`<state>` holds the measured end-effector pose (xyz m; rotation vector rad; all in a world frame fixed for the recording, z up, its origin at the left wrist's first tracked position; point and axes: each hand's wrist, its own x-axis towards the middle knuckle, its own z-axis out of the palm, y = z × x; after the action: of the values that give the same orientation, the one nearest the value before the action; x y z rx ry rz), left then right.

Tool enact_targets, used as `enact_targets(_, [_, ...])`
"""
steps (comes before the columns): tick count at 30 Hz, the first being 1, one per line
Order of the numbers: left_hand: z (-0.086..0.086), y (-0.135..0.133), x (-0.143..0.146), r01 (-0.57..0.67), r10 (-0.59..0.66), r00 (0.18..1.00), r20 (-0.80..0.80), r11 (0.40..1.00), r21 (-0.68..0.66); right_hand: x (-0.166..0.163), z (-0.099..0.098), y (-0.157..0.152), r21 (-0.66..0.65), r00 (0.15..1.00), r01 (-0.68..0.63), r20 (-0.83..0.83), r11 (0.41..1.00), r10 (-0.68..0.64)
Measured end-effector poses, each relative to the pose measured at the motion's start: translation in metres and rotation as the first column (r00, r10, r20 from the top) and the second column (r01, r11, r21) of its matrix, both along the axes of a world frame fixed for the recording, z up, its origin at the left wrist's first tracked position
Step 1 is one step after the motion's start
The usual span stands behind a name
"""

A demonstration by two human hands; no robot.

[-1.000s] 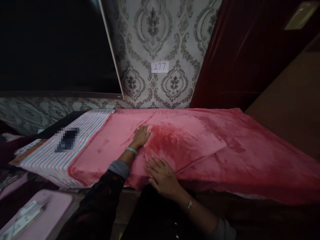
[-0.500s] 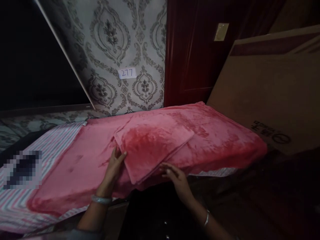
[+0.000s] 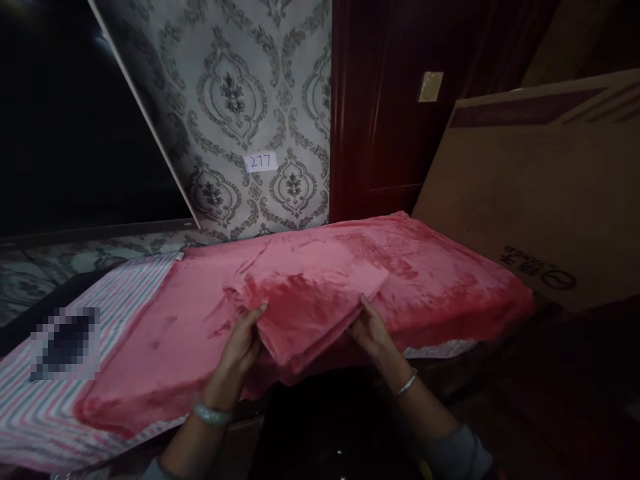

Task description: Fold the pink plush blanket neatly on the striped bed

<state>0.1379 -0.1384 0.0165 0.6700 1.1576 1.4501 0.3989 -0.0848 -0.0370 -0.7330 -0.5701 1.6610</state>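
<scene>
A folded pink plush cloth [image 3: 310, 313] lies in front of me, one corner pointing my way. My left hand [image 3: 245, 340] grips its left edge, thumb on top and the other fingers underneath. On the right edge, my right hand [image 3: 369, 327] pinches the layers with the thumb on top; its other fingers are partly hidden below. The near part of the cloth is lifted a little and bulges between my hands. Beneath it spreads a larger pink plush blanket [image 3: 165, 360] of the same colour.
A striped sheet [image 3: 135, 287] shows at the left, with a blurred dark patch on it. Behind stand a dark screen [image 3: 90, 133], a patterned wall with a "277" label [image 3: 261, 161], and a dark red door panel [image 3: 380, 133]. A large cardboard box [image 3: 540, 187] leans at the right.
Both hands have closed on the folded cloth's edges; the right hand moved up and right along its edge. The cloth's near part has risen and its left corner has crumpled.
</scene>
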Motion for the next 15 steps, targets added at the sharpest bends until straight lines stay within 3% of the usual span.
enact_targets(3, [-0.016, -0.031, -0.005, 0.136, -0.139, 0.990, -0.017, 0.984, -0.119, -0.006, 0.003, 0.001, -0.028, 0.994, 0.100, -0.048, 0.995, -0.102])
enact_targets(6, [-0.024, -0.047, -0.027, 0.211, -0.263, 0.946, -0.189, 0.943, -0.257, -0.014, 0.000, -0.002, -0.047, 0.988, 0.148, -0.041, 0.988, -0.150])
enact_targets(9, [-0.011, -0.039, -0.058, 0.130, -0.207, 0.904, -0.373, 0.966, -0.222, -0.018, -0.003, -0.006, -0.024, 0.983, 0.180, -0.016, 0.983, -0.181])
enact_targets(15, [0.031, 0.007, -0.097, 0.050, -0.083, 0.859, -0.506, 0.996, -0.079, -0.023, 0.002, -0.014, -0.019, 0.975, 0.223, -0.013, 0.975, -0.224])
